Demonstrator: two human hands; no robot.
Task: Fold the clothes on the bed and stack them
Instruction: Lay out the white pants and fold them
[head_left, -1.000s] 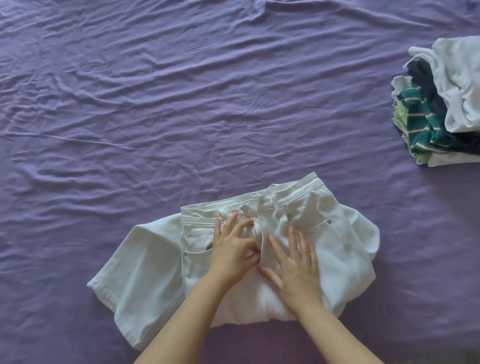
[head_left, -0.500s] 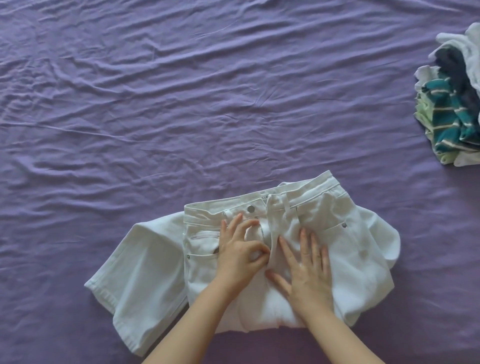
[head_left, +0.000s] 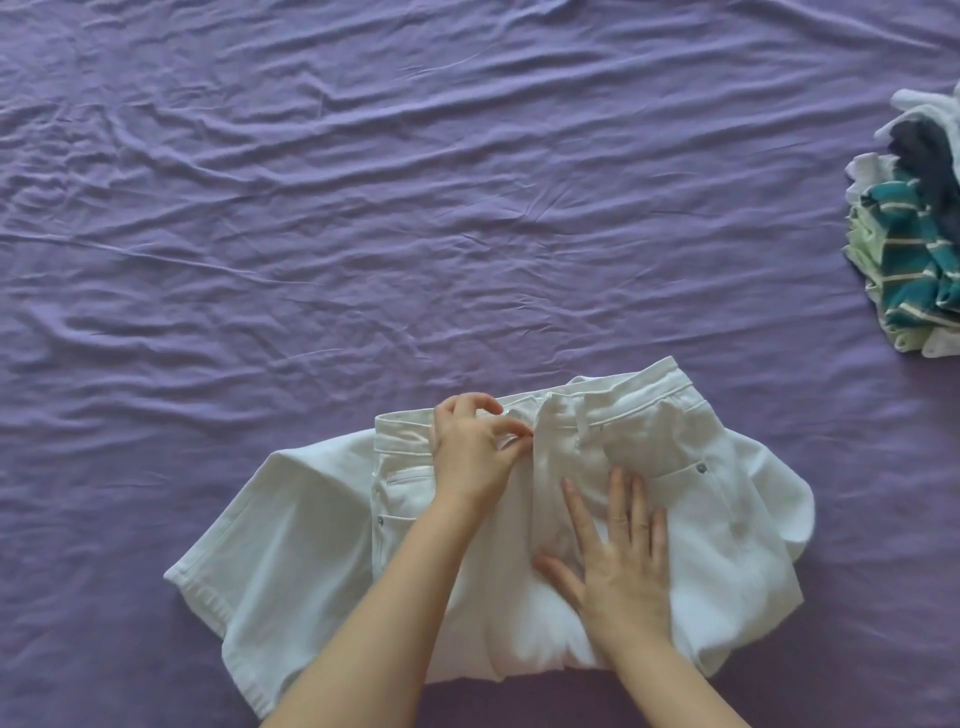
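White jeans (head_left: 691, 499) lying part-folded on bed (head_left: 363, 208), waistband running left-right, far edge. Left hand (head_left: 475, 452) pinching fabric at fly, fingers curled. Right hand (head_left: 618, 566) pressing flat, open, gripping nothing. Stack (head_left: 914, 244) sitting well off right, so right hand's nearer, I'd guess.

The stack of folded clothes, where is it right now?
The stack of folded clothes sits at the far right edge of the head view on the purple sheet, up and right of the white jeans.
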